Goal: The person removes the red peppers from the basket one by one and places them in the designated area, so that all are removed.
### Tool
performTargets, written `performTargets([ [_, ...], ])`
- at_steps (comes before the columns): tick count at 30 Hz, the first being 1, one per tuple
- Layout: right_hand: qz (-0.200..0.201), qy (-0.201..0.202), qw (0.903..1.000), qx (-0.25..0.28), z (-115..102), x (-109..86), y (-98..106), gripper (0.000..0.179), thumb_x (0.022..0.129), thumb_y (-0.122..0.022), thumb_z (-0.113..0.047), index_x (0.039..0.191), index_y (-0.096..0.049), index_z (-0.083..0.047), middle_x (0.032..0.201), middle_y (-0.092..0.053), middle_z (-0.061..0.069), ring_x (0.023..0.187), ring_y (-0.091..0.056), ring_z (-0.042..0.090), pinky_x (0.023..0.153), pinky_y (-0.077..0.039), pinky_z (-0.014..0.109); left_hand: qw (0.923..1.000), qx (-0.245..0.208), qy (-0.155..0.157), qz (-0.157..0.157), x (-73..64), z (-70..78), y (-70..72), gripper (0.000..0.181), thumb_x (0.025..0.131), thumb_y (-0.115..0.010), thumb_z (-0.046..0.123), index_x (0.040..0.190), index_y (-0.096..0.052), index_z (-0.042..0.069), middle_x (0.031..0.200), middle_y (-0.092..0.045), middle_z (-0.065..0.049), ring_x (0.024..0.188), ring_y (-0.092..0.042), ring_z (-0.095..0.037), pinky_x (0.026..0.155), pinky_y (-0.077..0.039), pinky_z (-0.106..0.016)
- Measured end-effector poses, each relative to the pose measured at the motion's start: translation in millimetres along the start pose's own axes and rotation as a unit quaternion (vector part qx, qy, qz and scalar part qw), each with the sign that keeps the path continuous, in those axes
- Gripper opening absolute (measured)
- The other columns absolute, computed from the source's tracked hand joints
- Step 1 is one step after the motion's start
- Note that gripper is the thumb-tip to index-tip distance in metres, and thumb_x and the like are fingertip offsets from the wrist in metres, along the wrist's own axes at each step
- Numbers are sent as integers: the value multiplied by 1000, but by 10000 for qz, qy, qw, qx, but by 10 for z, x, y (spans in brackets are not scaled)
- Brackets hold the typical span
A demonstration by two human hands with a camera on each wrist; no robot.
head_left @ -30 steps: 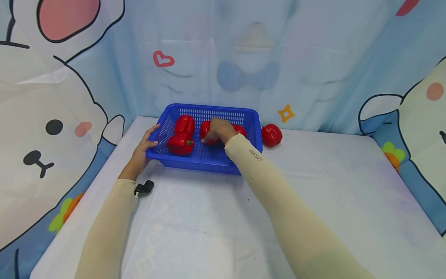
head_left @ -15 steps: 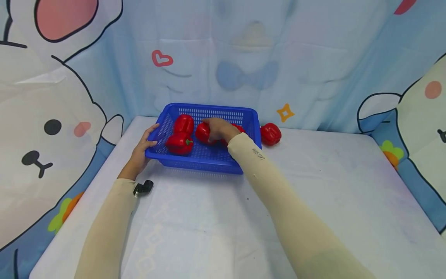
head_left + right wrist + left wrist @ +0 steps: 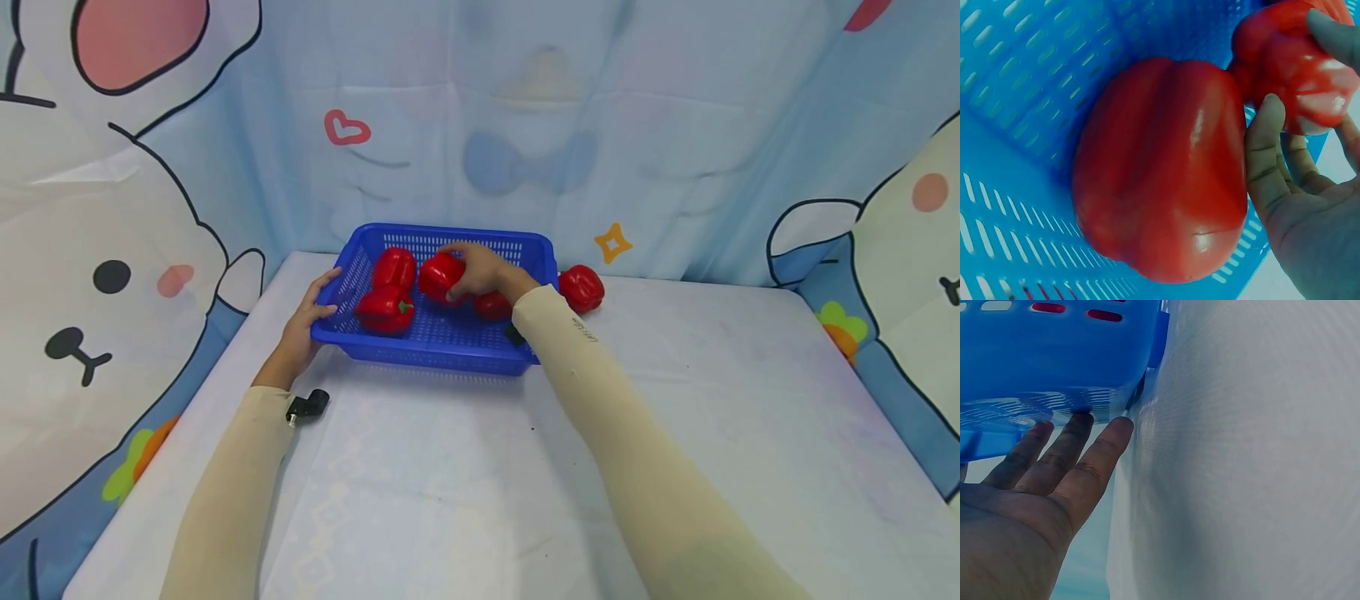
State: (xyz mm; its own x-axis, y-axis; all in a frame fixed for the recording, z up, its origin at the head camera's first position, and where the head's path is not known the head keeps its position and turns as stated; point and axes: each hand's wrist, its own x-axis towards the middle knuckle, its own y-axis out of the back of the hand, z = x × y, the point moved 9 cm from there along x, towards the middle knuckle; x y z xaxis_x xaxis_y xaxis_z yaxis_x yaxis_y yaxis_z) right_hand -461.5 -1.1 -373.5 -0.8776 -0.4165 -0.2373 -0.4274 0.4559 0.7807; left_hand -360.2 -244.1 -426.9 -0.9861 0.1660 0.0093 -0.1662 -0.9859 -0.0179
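Note:
Red bell peppers lie in a blue slotted basket [image 3: 427,360]. My right hand [image 3: 483,271] is inside, gripping one red bell pepper [image 3: 438,277] near the middle; the right wrist view shows fingers and thumb about that bell pepper [image 3: 1297,69]. Close by the hand lies another bell pepper [image 3: 492,306], large in the right wrist view. On the left side of the basket are two more, a rear pepper [image 3: 394,268] and a front pepper [image 3: 385,310] with a green stem. My left hand [image 3: 300,329] rests against the basket's left end, its visible fingers [image 3: 1088,465] straight at the wall.
One red bell pepper [image 3: 581,288] sits on the white-covered table [image 3: 420,483], just outside the basket's right end. A blue cartoon-printed curtain [image 3: 675,150] stands behind the basket. A small black device [image 3: 308,405] is on the left wrist.
My right hand has shifted from over the gripped pepper to its right side, and that pepper has moved slightly left. The pepper under the wrist shows more. The left hand stays in place.

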Motion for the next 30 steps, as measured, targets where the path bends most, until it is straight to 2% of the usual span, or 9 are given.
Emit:
performTargets([
  [4,174,213,9994,206,3,-56,67,85,77,-80,-18,150,-37,-27,144,-46,15,126,-50,33,105,-46,50,10000,-66,42,14,-4,-22,3,65,96,-33,16,154,-21,42,166,-4,-3,150,-17,-37,119,-21,-58],
  [9,438,271,9957,767,40,-163,203,87,77,-81,-18,151,-36,-26,146,-44,16,124,-52,34,100,-50,50,10000,-43,40,-10,-6,-47,2,65,96,-33,16,154,-21,42,166,-4,-3,150,-18,-38,119,-22,-58],
  [15,867,353,9831,1571,100,-358,484,88,79,-80,-14,152,-33,-27,149,-41,15,128,-49,34,97,-52,50,10000,-26,-54,-23,-1,-22,3,65,96,-33,16,154,-21,41,166,-4,-3,150,-17,-37,119,-20,-59],
  [19,1237,485,9733,1872,186,-515,760,88,81,-79,-11,153,-31,-24,147,-42,17,130,-47,36,98,-51,52,9998,-126,-112,-95,7,-4,-28,64,97,-32,15,155,-20,40,166,-4,-3,150,-16,-37,119,-19,-59],
  [21,1454,387,9717,1820,284,-605,915,88,81,-78,-12,154,-30,-24,148,-41,18,131,-47,37,99,-51,52,9997,-181,-126,-128,20,-1,-43,64,97,-32,14,155,-20,39,166,-4,-3,150,-16,-37,120,-18,-58],
  [24,1721,31,9713,1644,512,-743,1139,89,83,-77,-15,156,-26,-26,151,-38,18,132,-46,38,98,-51,53,9997,-168,-150,-135,58,14,-53,64,97,-32,14,155,-21,39,166,-5,-2,150,-17,-35,120,-18,-57],
  [30,2141,-638,9668,1243,1135,-981,1528,95,86,-75,-24,159,-15,-23,157,-30,21,139,-37,43,102,-47,56,9994,-214,-182,-215,103,52,-58,66,96,-30,12,155,-20,38,167,-3,-1,151,-14,-34,121,-16,-57],
])
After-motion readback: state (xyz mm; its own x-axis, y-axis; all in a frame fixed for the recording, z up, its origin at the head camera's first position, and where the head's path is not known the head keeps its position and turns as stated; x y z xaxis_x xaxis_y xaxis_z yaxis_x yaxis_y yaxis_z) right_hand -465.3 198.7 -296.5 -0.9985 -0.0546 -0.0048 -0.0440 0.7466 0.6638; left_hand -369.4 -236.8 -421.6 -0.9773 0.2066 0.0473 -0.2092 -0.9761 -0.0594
